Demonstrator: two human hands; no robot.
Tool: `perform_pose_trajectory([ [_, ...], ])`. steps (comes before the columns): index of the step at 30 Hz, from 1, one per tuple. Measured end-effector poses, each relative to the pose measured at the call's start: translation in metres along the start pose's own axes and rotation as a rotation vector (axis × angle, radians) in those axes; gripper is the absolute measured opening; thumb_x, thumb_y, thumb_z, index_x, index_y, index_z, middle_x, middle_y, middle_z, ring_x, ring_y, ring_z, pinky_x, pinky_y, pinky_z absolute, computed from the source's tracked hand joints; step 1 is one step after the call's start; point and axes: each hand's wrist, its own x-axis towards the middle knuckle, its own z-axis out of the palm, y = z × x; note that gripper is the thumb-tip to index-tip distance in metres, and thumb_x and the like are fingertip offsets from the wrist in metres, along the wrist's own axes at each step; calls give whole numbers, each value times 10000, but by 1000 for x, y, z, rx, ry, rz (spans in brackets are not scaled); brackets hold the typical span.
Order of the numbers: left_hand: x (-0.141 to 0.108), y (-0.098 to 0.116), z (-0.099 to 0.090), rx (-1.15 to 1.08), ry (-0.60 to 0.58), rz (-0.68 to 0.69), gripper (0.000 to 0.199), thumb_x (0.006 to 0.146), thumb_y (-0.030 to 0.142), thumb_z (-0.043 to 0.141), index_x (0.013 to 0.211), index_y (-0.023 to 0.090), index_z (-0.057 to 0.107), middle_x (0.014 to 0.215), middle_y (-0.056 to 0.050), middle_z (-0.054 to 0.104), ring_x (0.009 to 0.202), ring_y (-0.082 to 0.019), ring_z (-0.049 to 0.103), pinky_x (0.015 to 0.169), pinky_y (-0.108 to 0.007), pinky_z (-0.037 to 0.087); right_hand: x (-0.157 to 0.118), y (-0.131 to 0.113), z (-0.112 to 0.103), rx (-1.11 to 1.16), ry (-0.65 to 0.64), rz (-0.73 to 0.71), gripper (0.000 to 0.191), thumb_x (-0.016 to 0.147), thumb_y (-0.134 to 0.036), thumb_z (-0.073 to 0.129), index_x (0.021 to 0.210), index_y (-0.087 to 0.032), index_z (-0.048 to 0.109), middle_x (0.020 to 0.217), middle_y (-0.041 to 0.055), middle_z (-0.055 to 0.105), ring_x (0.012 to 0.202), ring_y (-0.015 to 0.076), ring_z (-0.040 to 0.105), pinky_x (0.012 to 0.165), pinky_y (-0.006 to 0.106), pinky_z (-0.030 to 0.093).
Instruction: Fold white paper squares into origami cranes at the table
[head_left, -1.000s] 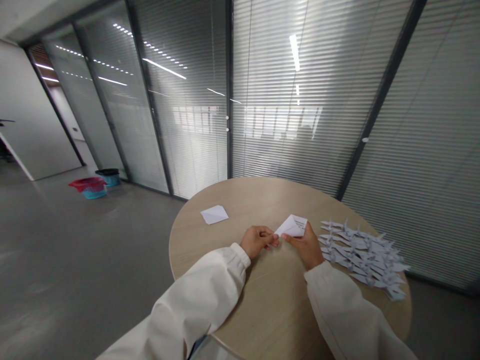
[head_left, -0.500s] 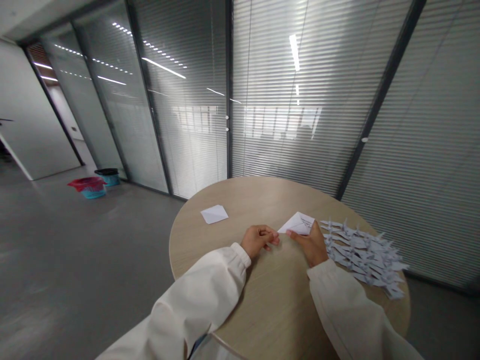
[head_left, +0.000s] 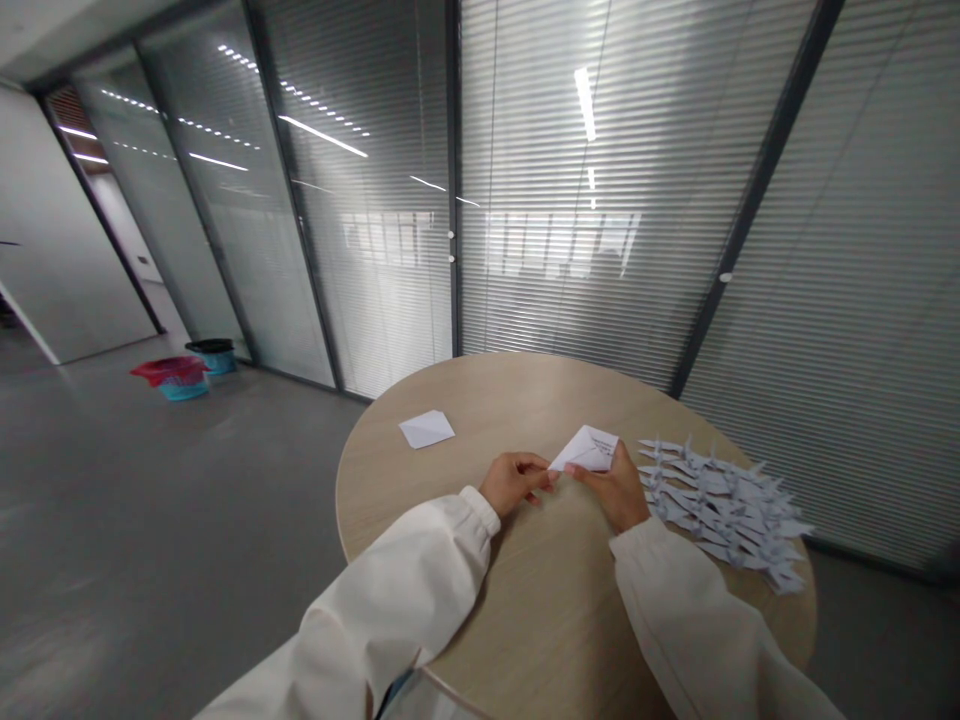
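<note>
My left hand (head_left: pixel 514 483) and my right hand (head_left: pixel 613 489) meet over the near half of a round pale wood table (head_left: pixel 480 393). Between them is a folded white paper triangle (head_left: pixel 589 450). My right hand holds it from below and behind, with the thumb along its lower edge. The fingertips of my left hand pinch its left corner. A flat folded white paper square (head_left: pixel 426 429) lies farther off, beyond and left of both hands. A heap of several white paper cranes (head_left: pixel 716 505) lies just right of my right hand.
The table stands before glass partitions with closed blinds (head_left: pixel 585 230). A red-topped blue basket (head_left: pixel 177 378) and a black-lidded blue bin (head_left: pixel 214 356) stand by the wall on the grey floor (head_left: pixel 165 520). My cream sleeves run in from the bottom.
The folded paper has tilted a little, and its left corner sits lower against my left fingertips. My right hand has shifted slightly. The view has drifted slightly, with the room shifting left.
</note>
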Motion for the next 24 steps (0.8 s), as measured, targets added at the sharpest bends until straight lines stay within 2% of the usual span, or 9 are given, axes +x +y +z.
perform_pose_trajectory([
  [7,1,-1,-1,30,61,40,316,599,392,639,685,90,601,581,-25,564,485,-81,495,421,-186,430,-2,0,1,-40,-9,-12,498,510,-299,712,924,-206,451,826,13,618,733,190,604,631,280,497],
  [11,1,-3,-2,67,81,30,300,611,383,626,657,89,582,554,-15,547,452,-69,473,409,-185,422,-3,-1,3,-37,-7,-13,556,510,-301,709,987,-188,445,882,33,609,776,203,600,651,305,497],
  [14,1,-3,-2,114,63,5,308,625,401,602,669,98,575,587,-19,557,467,-71,479,402,-182,422,-3,0,5,-26,-9,-5,620,501,-282,715,1044,-190,430,925,42,602,814,207,594,690,309,494],
  [19,-1,-3,0,167,2,-24,344,588,418,616,731,106,597,639,-19,567,495,-84,500,411,-187,425,-4,1,5,-19,-52,-21,615,498,-257,718,1045,-199,443,925,39,603,836,214,585,710,302,489],
  [24,0,-9,-2,264,42,-14,342,619,459,572,662,120,566,564,8,539,422,-74,464,388,-186,391,-9,-7,9,15,-87,10,604,487,-245,715,1028,-181,454,901,34,610,831,222,583,686,279,489],
])
